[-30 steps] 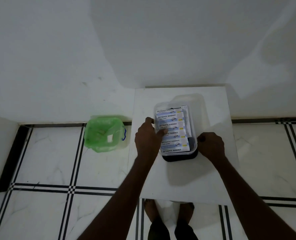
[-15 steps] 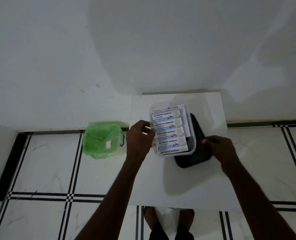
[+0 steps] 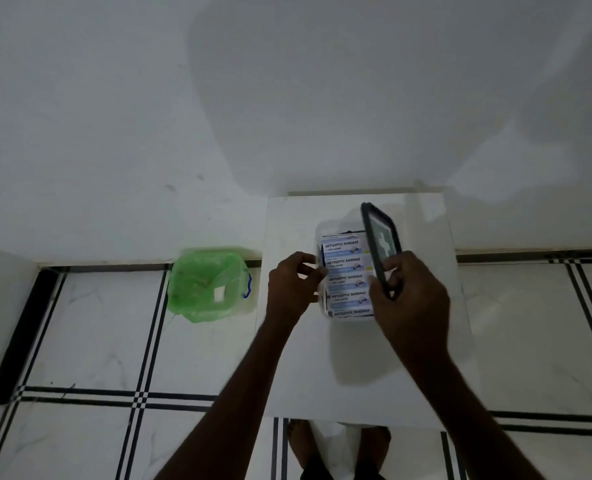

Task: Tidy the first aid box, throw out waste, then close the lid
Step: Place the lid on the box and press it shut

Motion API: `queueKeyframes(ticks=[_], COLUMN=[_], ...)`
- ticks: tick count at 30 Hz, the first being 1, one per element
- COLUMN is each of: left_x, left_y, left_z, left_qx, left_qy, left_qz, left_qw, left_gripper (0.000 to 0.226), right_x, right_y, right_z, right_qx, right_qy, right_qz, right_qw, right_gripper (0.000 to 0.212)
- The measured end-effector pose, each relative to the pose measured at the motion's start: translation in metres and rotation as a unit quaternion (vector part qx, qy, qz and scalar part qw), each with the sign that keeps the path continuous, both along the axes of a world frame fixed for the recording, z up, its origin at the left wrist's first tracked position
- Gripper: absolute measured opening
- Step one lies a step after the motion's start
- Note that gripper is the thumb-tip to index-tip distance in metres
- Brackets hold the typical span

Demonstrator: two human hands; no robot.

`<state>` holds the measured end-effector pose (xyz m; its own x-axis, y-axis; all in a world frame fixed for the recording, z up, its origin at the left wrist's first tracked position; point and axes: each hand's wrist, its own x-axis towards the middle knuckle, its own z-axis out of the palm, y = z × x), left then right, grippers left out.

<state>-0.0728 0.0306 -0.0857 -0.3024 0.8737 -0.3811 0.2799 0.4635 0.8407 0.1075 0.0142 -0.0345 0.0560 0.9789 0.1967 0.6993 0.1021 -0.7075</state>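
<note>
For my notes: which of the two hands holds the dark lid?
The right hand grips the dark lid with a white cross, tilted above the box; the left hand only steadies the clear plastic box.

dim, bluish light; soft shadows on wall [image 3: 287,98]; motion-blurred hands; wide-angle edge bending.

Right hand [image 3: 413,299] grips the dark lid [image 3: 380,244] tilted over the clear box [image 3: 325,233] — left hand [image 3: 289,289] steadies its side.

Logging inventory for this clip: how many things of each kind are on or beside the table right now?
Clear first aid box: 1
Dark lid with white cross, held tilted in the right hand: 1
Antiseptic bandage packets with readable labels: 5
Green-lined bin on the floor: 1
Total: 8
</note>
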Motion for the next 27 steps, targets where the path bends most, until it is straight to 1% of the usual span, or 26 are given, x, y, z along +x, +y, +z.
queueKeyframes(ticks=[2, 6, 8, 11, 12, 14, 16, 17, 18, 19, 21, 24, 27], left_x=[-0.006, -0.015, -0.017, -0.017, -0.016, -0.013, -0.01, -0.008, -0.006, -0.006, -0.005, -0.006, -0.006], left_y=[0.002, 0.006, 0.01, 0.015, 0.016, 0.018, 0.019, 0.02, 0.02, 0.02, 0.021, 0.023, 0.023], left_z=[0.006, 0.015, 0.017, 0.017, 0.017, 0.017, 0.016, 0.016, 0.016, 0.015, 0.011, 0.004, -0.002], left_qx=[-0.012, -0.023, -0.022, -0.012, -0.01, -0.005, 0.001, 0.005, 0.008, 0.011, 0.014, 0.004, -0.014], left_qy=[-0.047, -0.081, -0.087, -0.082, -0.077, -0.053, -0.022, -0.009, 0.001, 0.008, 0.014, -0.017, -0.054], left_qz=[-0.001, 0.013, 0.018, 0.001, -0.004, -0.008, -0.008, -0.007, -0.006, -0.004, 0.0, 0.016, 0.039], left_qw=[0.999, 0.996, 0.996, 0.997, 0.997, 0.999, 1.0, 1.0, 1.0, 1.0, 1.0, 1.0, 0.998], left_gripper=[0.021, 0.029, 0.03, 0.029, 0.03, 0.036, 0.04, 0.04, 0.039, 0.038, 0.033, 0.025, 0.021], right_x=[-0.021, -0.057, -0.068, -0.07, -0.066, -0.051, -0.029, -0.018, -0.009, -0.002, 0.005, 0.014, 0.019], right_y=[-0.006, -0.009, -0.008, -0.006, -0.004, 0.002, 0.017, 0.027, 0.036, 0.044, 0.054, 0.061, 0.064], right_z=[-0.01, -0.025, -0.031, -0.034, -0.032, -0.024, -0.024, -0.027, -0.032, -0.038, -0.046, -0.055, -0.058], right_qx=[-0.013, -0.033, -0.036, -0.046, -0.035, 0.02, 0.043, 0.025, -0.015, -0.067, -0.149, -0.181, -0.232], right_qy=[-0.008, -0.027, -0.038, -0.009, 0.0, -0.005, -0.049, -0.076, -0.092, -0.087, -0.043, 0.0, 0.103], right_qz=[0.015, 0.03, 0.045, 0.068, 0.06, 0.009, -0.056, -0.081, -0.092, -0.09, -0.069, -0.044, -0.051], right_qw=[1.0, 0.999, 0.998, 0.997, 0.998, 1.0, 0.996, 0.994, 0.991, 0.99, 0.985, 0.982, 0.966], right_gripper=[0.023, 0.024, 0.024, 0.018, 0.016, 0.013, 0.019, 0.025, 0.032, 0.037, 0.035, 0.031, 0.029])
